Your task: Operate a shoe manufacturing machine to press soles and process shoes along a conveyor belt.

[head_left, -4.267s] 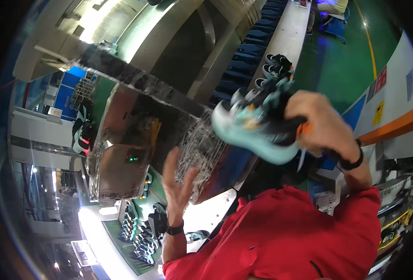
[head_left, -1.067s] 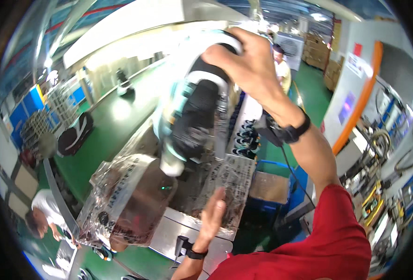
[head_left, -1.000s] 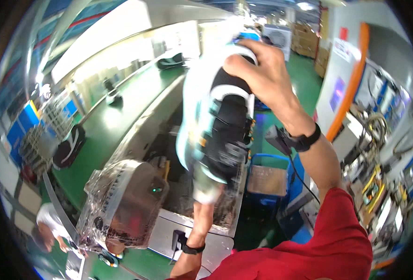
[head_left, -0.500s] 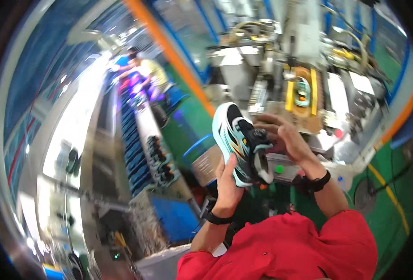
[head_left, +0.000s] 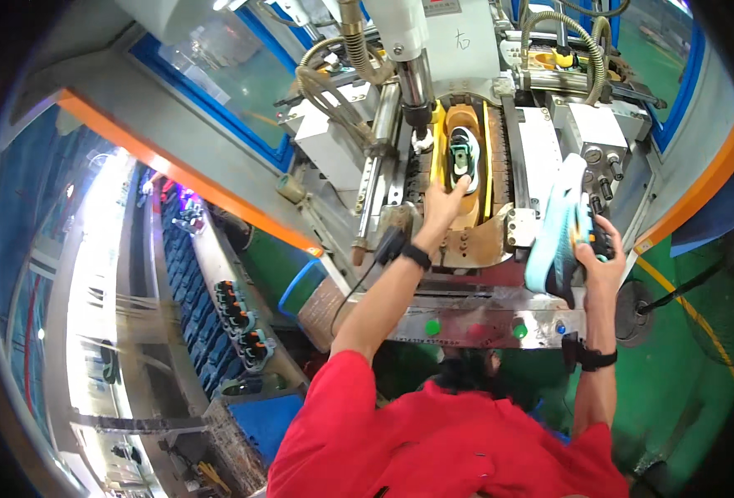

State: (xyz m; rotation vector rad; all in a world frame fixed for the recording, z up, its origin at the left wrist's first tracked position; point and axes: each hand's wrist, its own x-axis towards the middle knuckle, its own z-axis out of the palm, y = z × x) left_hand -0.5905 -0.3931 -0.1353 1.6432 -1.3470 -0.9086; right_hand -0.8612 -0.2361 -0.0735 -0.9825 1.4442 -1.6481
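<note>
My right hand (head_left: 603, 264) is closed around a sneaker (head_left: 559, 236) with a pale mint sole and a dark upper, holding it tilted sole-left at the machine's right front. My left hand (head_left: 444, 207) reaches into the shoe press (head_left: 466, 247). Its thumb and fingers close on the near end of a second sneaker (head_left: 464, 158), which lies in the tan cradle between yellow side pads (head_left: 488, 166). That shoe shows a black and mint upper with a pale rim. Part of its near end is hidden by my hand.
A metal piston (head_left: 416, 91) hangs just left of the cradle. Green and blue buttons (head_left: 520, 330) line the front panel. An orange-edged frame (head_left: 184, 174) stands left, with a conveyor (head_left: 209, 274) carrying dark shoes beyond it. Gauges and valves (head_left: 609, 166) sit at right.
My view has turned toward the press. The held sneaker has passed from my left hand to my right and moved right. My left hand has reached forward to the shoe in the cradle.
</note>
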